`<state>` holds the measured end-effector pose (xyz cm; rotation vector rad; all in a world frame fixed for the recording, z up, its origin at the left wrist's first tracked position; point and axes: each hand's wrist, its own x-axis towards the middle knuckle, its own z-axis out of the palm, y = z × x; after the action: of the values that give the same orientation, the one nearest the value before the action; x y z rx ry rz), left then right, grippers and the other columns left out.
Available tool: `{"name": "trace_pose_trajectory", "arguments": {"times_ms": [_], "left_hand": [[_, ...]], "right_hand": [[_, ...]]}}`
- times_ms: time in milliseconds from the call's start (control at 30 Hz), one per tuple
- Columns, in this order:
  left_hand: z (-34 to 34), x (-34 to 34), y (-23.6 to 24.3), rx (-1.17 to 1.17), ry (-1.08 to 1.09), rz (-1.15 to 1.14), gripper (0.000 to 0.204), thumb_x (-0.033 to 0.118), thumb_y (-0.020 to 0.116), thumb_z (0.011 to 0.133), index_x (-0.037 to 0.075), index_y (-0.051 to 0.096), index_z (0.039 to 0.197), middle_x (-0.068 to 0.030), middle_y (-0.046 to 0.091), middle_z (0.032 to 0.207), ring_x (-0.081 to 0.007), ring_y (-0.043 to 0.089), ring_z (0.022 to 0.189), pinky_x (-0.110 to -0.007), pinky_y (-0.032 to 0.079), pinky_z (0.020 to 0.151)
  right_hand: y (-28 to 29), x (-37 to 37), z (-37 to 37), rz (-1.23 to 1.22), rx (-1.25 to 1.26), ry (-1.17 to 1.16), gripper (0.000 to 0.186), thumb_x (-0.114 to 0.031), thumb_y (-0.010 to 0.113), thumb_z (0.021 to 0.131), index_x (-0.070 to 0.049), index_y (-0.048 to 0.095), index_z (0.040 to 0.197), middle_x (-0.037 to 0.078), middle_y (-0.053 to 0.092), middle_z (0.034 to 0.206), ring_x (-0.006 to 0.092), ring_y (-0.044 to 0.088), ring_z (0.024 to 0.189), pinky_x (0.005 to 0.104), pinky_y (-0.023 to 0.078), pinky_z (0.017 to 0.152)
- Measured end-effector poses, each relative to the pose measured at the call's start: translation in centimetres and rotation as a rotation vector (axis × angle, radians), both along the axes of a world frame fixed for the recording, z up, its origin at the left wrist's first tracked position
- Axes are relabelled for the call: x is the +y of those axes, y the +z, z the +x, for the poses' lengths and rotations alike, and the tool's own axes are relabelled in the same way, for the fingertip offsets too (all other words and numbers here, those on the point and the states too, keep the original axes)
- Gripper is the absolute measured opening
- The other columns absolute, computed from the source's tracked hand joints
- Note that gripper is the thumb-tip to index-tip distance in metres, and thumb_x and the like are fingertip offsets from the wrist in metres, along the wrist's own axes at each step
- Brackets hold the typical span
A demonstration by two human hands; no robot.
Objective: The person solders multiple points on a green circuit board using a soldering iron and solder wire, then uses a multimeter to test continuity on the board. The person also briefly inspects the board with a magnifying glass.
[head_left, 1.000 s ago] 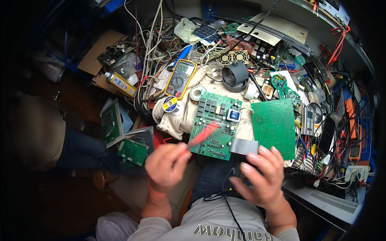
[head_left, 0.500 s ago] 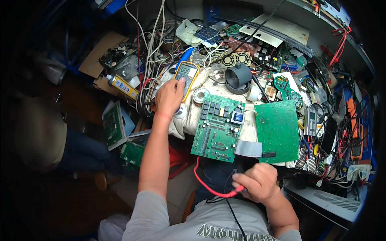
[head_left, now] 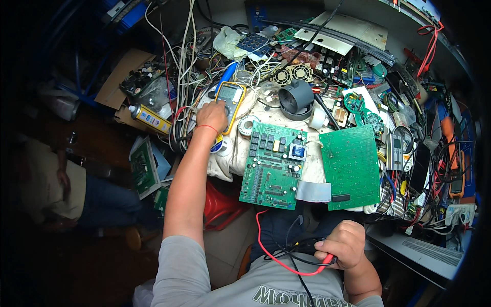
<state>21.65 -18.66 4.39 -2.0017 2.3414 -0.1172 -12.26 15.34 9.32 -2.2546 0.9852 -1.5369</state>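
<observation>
My left hand [head_left: 212, 116] is closed with curled fingers on the dial area of a yellow-rimmed multimeter [head_left: 235, 101]. The meter lies tilted on a pale cloth, its screen uncovered and with no clear digits. Close to my body, my right hand [head_left: 348, 243] is a fist around the test leads [head_left: 294, 269], one red and one black; a red probe end sticks out below the fingers. Between the hands lies a populated green circuit board [head_left: 271, 174], joined by a grey ribbon cable [head_left: 313, 192] to a second green board [head_left: 350, 166], solder side up.
Beyond the boards are a solder reel [head_left: 248, 124], a dark grey cylindrical part [head_left: 296, 98] and two square fans [head_left: 290, 74]. Tangled cables and loose electronics crowd the bench. A spray can [head_left: 151, 118] lies left; a red stool [head_left: 220, 205] stands below. Another person [head_left: 56, 179] is at far left.
My left hand has slid lower on the multimeter, and its screen's digits no longer show. My right hand has moved right and slightly down with the leads. The whole view has shifted slightly.
</observation>
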Motion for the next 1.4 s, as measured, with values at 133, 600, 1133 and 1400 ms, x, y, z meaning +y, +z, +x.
{"name": "trace_pose_trajectory", "arguments": {"times_ms": [133, 600, 1133, 1400], "left_hand": [[0.3, -0.2, 0.7, 0.004, -0.024, 0.024, 0.030, 0.029, 0.061, 0.100, 0.010, 0.070, 0.122, -0.0196, 0.071, 0.121, -0.0407, 0.065, 0.116, -0.052, 0.053, 0.100], [-15.0, 26.2, 5.4, 1.294, -0.987, 0.093, 0.056, 0.009, 0.084, 0.081, 0.002, 0.068, 0.134, -0.0198, 0.071, 0.131, -0.0349, 0.074, 0.107, -0.041, 0.062, 0.089], [-17.4, 23.5, -0.4, 1.496, -0.297, -0.192, 0.032, 0.019, 0.050, 0.115, -0.004, 0.068, 0.128, -0.0145, 0.062, 0.124, -0.0204, 0.070, 0.096, -0.033, 0.058, 0.088], [-21.3, 22.4, -4.5, 1.632, -0.181, -0.089, 0.022, 0.009, 0.070, 0.105, 0.000, 0.075, 0.124, -0.0132, 0.070, 0.114, -0.0206, 0.070, 0.098, -0.031, 0.057, 0.084]], "right_hand": [[0.5, -0.2, -0.3, 0.011, 0.024, 0.027, 0.025, -0.030, 0.087, 0.086, -0.013, 0.077, 0.101, -0.004, 0.055, 0.070, 0.0141, 0.055, 0.056, 0.0295, 0.037, 0.049], [-0.2, -0.8, -1.4, 0.001, 0.145, -0.024, 0.046, -0.026, 0.084, 0.079, -0.026, 0.081, 0.125, -0.004, 0.055, 0.090, 0.0147, 0.056, 0.073, 0.0308, 0.045, 0.062], [-0.4, -1.9, -5.8, 0.282, -0.318, -0.378, 0.026, -0.014, 0.057, 0.105, -0.001, 0.073, 0.120, 0.009, 0.062, 0.085, 0.0196, 0.059, 0.078, 0.0334, 0.048, 0.073], [-5.9, -6.7, -4.7, 0.522, -0.160, -0.505, 0.033, -0.006, 0.073, 0.101, 0.003, 0.071, 0.132, 0.017, 0.079, 0.110, 0.0231, 0.076, 0.094, 0.0340, 0.059, 0.085]]}}
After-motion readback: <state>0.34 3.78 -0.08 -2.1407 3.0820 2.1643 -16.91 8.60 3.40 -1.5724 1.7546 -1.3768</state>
